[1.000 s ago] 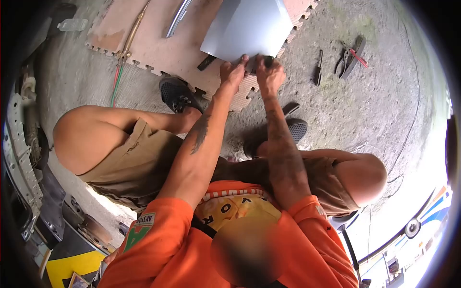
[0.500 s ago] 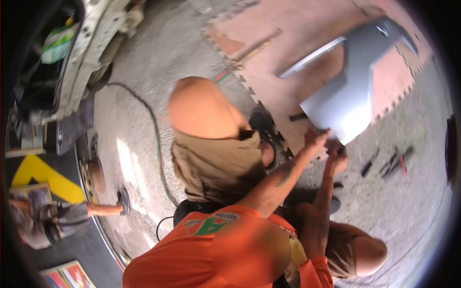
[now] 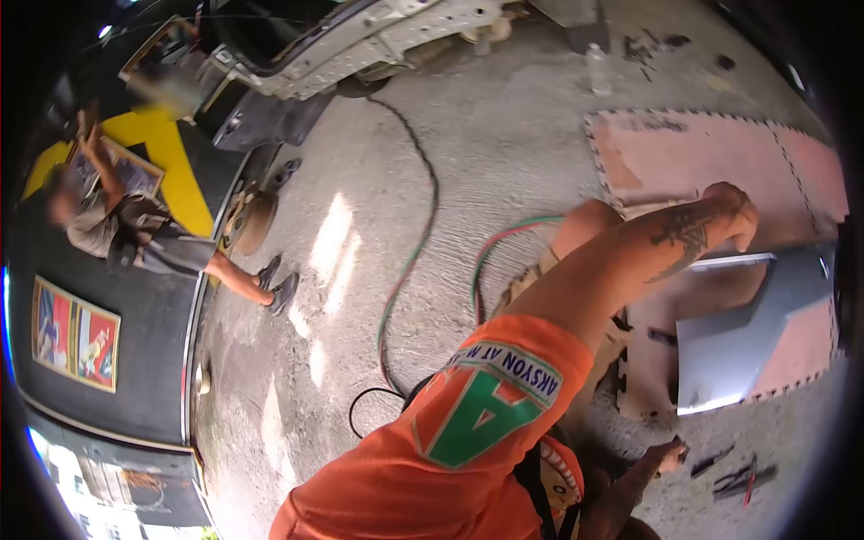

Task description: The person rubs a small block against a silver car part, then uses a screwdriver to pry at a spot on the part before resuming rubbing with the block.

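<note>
My left hand (image 3: 736,216), at the end of the tattooed forearm, reaches over the pink foam mat (image 3: 711,166) above the silver car fender (image 3: 733,346). Its fingers curl downward; whatever is in them is hidden. The fender lies on the mat, its far part cut off by the dark image edge. Low on the right, my right hand (image 3: 668,457) is closed around a small dark thing I cannot make out, apart from the fender's near edge. Beside that hand, dark tools (image 3: 711,461) and pliers with a red handle (image 3: 749,481) lie on the concrete.
A red and green hose (image 3: 490,247) runs over the concrete floor. A stripped car body (image 3: 378,49) stands at the top. Toward the left, another person (image 3: 135,220) stands by a dark wall. A clear bottle (image 3: 598,70) is beyond the mat.
My left hand has left the fender's near edge and reached forward over the mat. My right hand has come away from the fender too. The view has swung left.
</note>
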Demonstrator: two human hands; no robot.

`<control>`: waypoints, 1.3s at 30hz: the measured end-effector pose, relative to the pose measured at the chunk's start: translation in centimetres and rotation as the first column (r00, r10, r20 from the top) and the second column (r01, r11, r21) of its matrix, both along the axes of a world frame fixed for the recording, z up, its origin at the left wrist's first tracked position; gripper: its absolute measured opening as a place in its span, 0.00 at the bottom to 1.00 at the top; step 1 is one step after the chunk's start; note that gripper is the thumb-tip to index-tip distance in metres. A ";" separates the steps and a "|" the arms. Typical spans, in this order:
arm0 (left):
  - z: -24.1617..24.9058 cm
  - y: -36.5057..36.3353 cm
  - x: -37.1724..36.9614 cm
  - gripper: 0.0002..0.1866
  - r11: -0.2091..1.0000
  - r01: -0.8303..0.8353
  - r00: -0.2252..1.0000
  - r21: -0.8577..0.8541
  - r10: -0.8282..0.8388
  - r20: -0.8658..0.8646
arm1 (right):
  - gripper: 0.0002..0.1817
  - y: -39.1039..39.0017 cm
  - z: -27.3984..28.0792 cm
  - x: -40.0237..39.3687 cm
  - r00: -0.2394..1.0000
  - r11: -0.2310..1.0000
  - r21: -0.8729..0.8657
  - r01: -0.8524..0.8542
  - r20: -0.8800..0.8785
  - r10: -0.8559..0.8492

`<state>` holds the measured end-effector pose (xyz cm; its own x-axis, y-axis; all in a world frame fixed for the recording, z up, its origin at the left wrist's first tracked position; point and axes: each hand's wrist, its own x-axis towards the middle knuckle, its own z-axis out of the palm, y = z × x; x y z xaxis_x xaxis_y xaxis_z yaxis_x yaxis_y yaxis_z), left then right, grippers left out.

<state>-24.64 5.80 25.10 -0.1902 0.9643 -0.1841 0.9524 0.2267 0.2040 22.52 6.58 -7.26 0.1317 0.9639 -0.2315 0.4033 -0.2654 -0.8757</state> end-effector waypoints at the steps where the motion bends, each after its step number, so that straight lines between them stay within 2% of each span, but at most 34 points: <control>1: 4.1 -2.1 0.3 0.22 0.986 -0.150 0.988 0.068 0.148 0.033 | 0.20 -1.5 1.6 -0.9 1.000 1.000 -0.002 0.020 0.005 -0.020; 2: 7.4 -4.9 0.8 0.23 0.946 -0.296 0.954 0.136 0.287 0.083 | 0.20 -1.2 -0.1 -1.6 1.000 1.000 -0.004 -0.013 -0.009 0.013; 3: 8.0 -7.4 0.7 0.23 0.937 -0.321 0.947 0.138 0.312 0.083 | 0.22 0.3 -3.6 -1.2 0.991 0.997 -0.068 0.037 0.128 -0.028; 4: 7.9 -9.1 0.7 0.25 0.908 -0.404 0.914 0.112 0.393 0.105 | 0.24 1.3 -5.6 -0.6 0.959 0.987 -0.117 0.113 0.272 -0.078; 5: 7.4 -9.6 0.3 0.26 0.880 -0.467 0.882 0.088 0.456 0.124 | 0.24 1.0 -5.2 -1.5 0.958 0.986 -0.109 0.123 0.274 -0.089; 6: 6.2 -10.4 -2.6 0.26 0.884 -0.466 0.874 -0.044 0.467 0.135 | 0.26 0.8 -4.9 -2.2 0.938 0.987 -0.095 0.133 0.333 -0.094; 7: 4.9 -11.5 -5.1 0.27 0.871 -0.485 0.867 -0.078 0.491 0.084 | 0.28 0.6 -4.1 -1.9 0.914 0.986 -0.082 0.145 0.392 -0.102; 8: 4.1 -12.5 -7.0 0.27 0.840 -0.533 0.842 -0.098 0.538 0.030 | 0.32 1.6 -8.3 0.2 0.984 0.987 0.132 -0.089 0.167 0.066; 9: 3.5 -14.0 -8.8 0.28 0.812 -0.574 0.818 -0.110 0.575 -0.017 | 0.32 1.1 -6.8 -0.4 0.985 0.988 0.130 -0.088 0.159 0.067; 11: 2.7 -18.8 -10.6 0.27 0.784 -0.611 0.791 -0.109 0.601 -0.112 | 0.32 -2.3 2.7 -3.3 0.944 0.993 0.086 -0.075 0.328 0.043; 12: 2.8 -21.8 -11.0 0.25 0.784 -0.613 0.787 -0.102 0.595 -0.163 | 0.32 -2.7 2.5 -2.7 0.948 0.972 0.151 -0.182 0.289 0.133; 13: 3.7 -24.8 -11.2 0.24 0.782 -0.616 0.779 -0.095 0.587 -0.220 | 0.32 -1.7 0.5 -3.3 0.917 0.994 0.107 0.000 0.396 -0.043; 14: 5.4 -27.8 -11.2 0.23 0.779 -0.621 0.765 -0.085 0.578 -0.283 | 0.32 -0.6 -1.8 -2.7 0.928 0.995 0.095 -0.030 0.373 -0.007; 15: 8.0 -29.8 -9.7 0.23 0.759 -0.647 0.739 -0.078 0.598 -0.310 | 0.23 0.4 -4.0 -2.2 0.848 0.996 0.085 0.042 0.523 -0.080; 16: 10.6 -30.6 -6.8 0.26 0.654 -0.668 0.744 -0.356 0.601 -0.292 | 0.24 1.2 -5.2 -2.7 0.803 0.980 0.014 0.200 0.570 -0.172; 18: 12.7 -31.3 -3.9 0.33 0.487 -0.630 0.736 -0.605 0.624 -0.264 | 0.24 1.2 -5.3 -2.9 0.812 0.990 0.006 0.143 0.571 -0.120; 21: 12.9 -31.7 -3.4 0.35 0.449 -0.661 0.701 -0.602 0.656 -0.280 | 0.25 1.2 -5.3 -3.5 0.830 0.994 -0.001 0.112 0.550 -0.093; 29: 5.5 -29.8 -8.7 0.34 0.535 -0.723 0.668 -0.437 0.704 -0.242 | 0.25 0.9 -5.4 -3.9 0.862 0.986 -0.015 0.165 0.488 -0.136; 32: 3.4 -29.3 -10.4 0.35 0.545 -0.730 0.658 -0.412 0.723 -0.210 | 0.26 0.2 -4.2 -3.5 0.896 0.974 -0.007 0.226 0.394 -0.205; 33: 2.4 -29.5 -11.8 0.36 0.541 -0.726 0.655 -0.425 0.732 -0.188 | 0.25 0.9 -5.1 -2.9 0.880 0.994 0.005 0.110 0.465 -0.100; 34: 0.6 -29.4 -12.9 0.36 0.533 -0.706 0.655 -0.466 0.742 -0.144 | 0.22 0.9 -6.8 -1.5 0.962 0.995 0.080 -0.052 0.272 0.029; 35: -3.9 -29.1 -16.7 0.37 0.510 -0.642 0.632 -0.573 0.775 -0.018 | 0.19 1.5 -9.6 0.5 0.981 0.964 0.197 -0.178 0.112 0.158; 36: -7.7 -30.6 -21.7 0.38 0.352 -0.501 0.325 -0.791 0.923 0.205 | 0.20 3.3 -12.8 0.5 0.955 0.960 0.252 -0.119 0.293 0.041; 37: -14.2 -31.1 -26.8 0.39 0.216 -0.332 0.116 -0.918 0.975 0.188 | 0.26 1.2 -7.6 -1.4 0.936 0.980 0.025 0.198 0.291 -0.197; 38: -7.5 -30.0 -17.6 0.44 0.298 -0.365 0.484 -0.882 0.870 0.093 | 0.27 0.5 -5.3 -1.7 0.930 0.993 0.077 0.095 0.350 -0.116; 39: 1.3 -28.6 -5.9 0.51 0.344 -0.387 0.759 -0.856 0.646 -0.083 | 0.24 -1.1 -1.7 -2.4 0.970 0.992 0.046 0.117 0.209 -0.124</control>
